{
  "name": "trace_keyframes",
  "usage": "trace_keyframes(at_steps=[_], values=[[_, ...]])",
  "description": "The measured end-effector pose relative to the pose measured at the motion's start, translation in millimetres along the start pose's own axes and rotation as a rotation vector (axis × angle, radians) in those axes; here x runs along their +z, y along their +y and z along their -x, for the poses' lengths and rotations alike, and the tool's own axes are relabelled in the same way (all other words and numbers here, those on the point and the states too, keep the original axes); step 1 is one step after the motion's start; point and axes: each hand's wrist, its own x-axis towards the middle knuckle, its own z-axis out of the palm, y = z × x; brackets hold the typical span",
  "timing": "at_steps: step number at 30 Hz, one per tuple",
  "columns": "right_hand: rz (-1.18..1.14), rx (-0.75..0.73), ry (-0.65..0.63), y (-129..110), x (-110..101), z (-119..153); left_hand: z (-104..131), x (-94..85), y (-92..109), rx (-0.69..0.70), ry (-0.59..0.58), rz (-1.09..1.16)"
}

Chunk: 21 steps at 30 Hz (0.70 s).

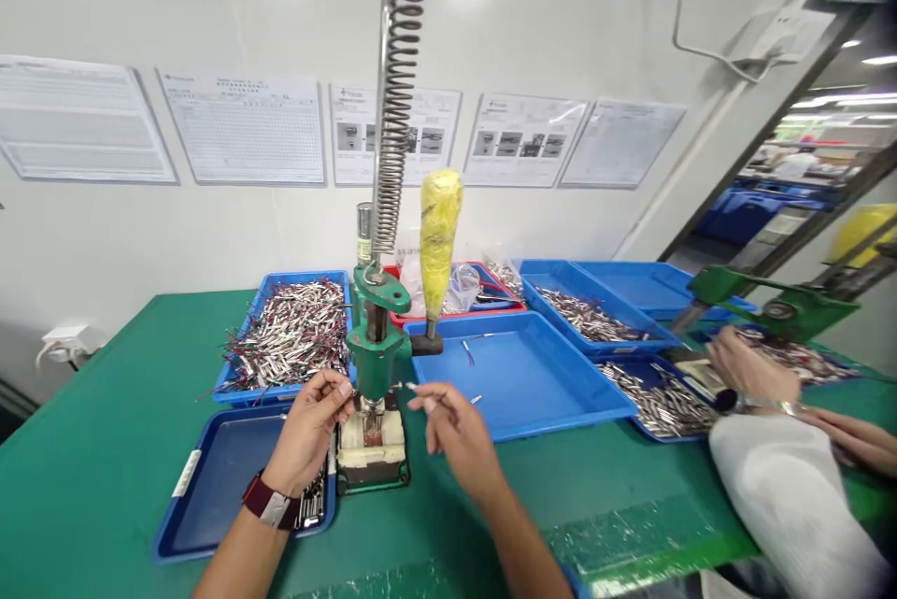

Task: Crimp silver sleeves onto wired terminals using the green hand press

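Observation:
A green hand press point(378, 351) stands on the bench in front of me, its yellow-wrapped handle point(440, 244) raised at an angle on the right. My left hand point(313, 421), a watch on its wrist, is closed in a pinch at the left side of the press's lower die point(373, 426). What lies between its fingertips is too small to make out. My right hand point(452, 431) is at the right side of the press, thumb and fingers pinching a small silvery piece point(411, 386) near the ram.
A blue tray point(259, 393) heaped with small wired metal parts stands at the back left, above a darker blue tray point(231, 487) with metal pieces. On the right, a shallow blue tray point(533, 375) holds few parts. Beyond it, a co-worker's hand point(753, 370) works at another green press point(771, 300).

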Motion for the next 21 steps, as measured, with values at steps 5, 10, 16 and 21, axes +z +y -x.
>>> trace_keyframes(at_steps=[5, 10, 16, 21], values=[[0.258, -0.091, -0.031, -4.3, 49.4, 26.2, -1.7, -0.8, -4.8, 0.066, 0.05, 0.004], [0.416, -0.139, -0.167, -9.8, 59.6, 22.9, -0.1, -2.5, -5.2, 0.102, 0.045, -0.021], [0.613, -0.054, -0.277, -5.7, 64.3, 24.0, 4.7, 0.9, -7.5, 0.115, 0.017, -0.06], [0.599, -0.035, -0.349, -11.8, 63.5, 20.3, 5.6, 11.8, -10.9, 0.107, -0.104, -0.069]])
